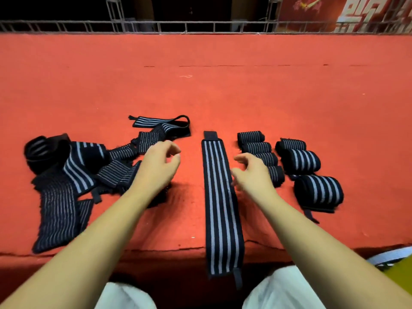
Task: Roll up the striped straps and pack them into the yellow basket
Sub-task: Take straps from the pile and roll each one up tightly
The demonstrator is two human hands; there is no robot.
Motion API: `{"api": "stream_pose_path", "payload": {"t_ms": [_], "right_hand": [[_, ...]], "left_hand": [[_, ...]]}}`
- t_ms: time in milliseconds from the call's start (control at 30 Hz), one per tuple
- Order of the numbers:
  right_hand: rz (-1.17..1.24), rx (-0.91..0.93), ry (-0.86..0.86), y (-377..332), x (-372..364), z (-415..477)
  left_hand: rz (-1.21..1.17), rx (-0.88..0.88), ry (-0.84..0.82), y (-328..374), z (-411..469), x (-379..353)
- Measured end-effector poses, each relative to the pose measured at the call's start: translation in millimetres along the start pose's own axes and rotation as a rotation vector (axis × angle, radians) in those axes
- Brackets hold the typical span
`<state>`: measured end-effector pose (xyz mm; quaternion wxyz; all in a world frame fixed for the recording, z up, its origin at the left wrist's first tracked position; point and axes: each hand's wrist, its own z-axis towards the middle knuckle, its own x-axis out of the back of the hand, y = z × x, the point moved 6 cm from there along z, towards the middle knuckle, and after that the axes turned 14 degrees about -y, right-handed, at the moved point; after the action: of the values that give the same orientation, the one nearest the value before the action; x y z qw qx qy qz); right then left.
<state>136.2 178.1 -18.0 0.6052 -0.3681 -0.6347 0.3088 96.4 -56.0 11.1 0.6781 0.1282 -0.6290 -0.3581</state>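
A long black strap with white stripes (pixel 219 197) lies flat and straight on the red table, its near end hanging over the front edge. My left hand (pixel 159 166) hovers just left of its far half, fingers loosely curled and holding nothing. My right hand (pixel 252 172) hovers just right of it, also loosely curled and holding nothing. A heap of unrolled striped straps (pixel 73 175) lies to the left. Several rolled straps (pixel 260 150) and wider rolls (pixel 316 190) sit in two rows to the right. A yellow edge (pixel 399 270), maybe the basket, shows at bottom right.
The red felt table (pixel 200 85) stretches far back to a metal wire fence (pixel 200 26). A loose looped strap (pixel 165 126) lies behind my left hand. My white-trousered knees (pixel 127 295) are below the table's front edge.
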Motion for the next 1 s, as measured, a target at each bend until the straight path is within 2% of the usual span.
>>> {"api": "stream_pose_path", "payload": {"t_ms": [100,167,267,433,533,633,733,833,1000], "right_hand": [[0.041,-0.04,-0.267,-18.7,-53.2,7.3],[0.084,-0.061,-0.401,-32.3,-85.5,9.7],[0.128,-0.035,-0.515,-55.2,-118.6,11.7],[0.026,0.142,-0.584,-77.5,-146.4,14.1],[-0.021,0.229,-0.522,-81.8,-143.4,13.6],[-0.099,0.269,-0.491,-85.5,-133.7,11.2],[-0.052,0.285,-0.494,-91.5,-121.6,5.0],[0.05,0.295,-0.503,-102.3,-102.1,0.2],[0.104,0.304,-0.477,-109.9,-71.7,-4.0]], "left_hand": [[0.26,0.211,-0.026,-62.4,-15.8,21.9],[0.222,0.303,-0.123,-93.4,-30.5,23.7],[0.064,0.242,-0.201,-108.3,-50.1,16.4],[-0.151,0.056,-0.142,-102.8,-72.2,21.3],[-0.263,0.014,-0.17,-97.2,-81.4,25.7],[-0.269,0.007,-0.135,-90.7,-87.3,31.3],[-0.429,-0.041,-0.134,-74.1,-87.1,33.7],[-0.63,-0.088,-0.207,-57.2,-82.8,34.0],[-0.532,-0.137,-0.253,-42.3,-69.4,36.5]]}}
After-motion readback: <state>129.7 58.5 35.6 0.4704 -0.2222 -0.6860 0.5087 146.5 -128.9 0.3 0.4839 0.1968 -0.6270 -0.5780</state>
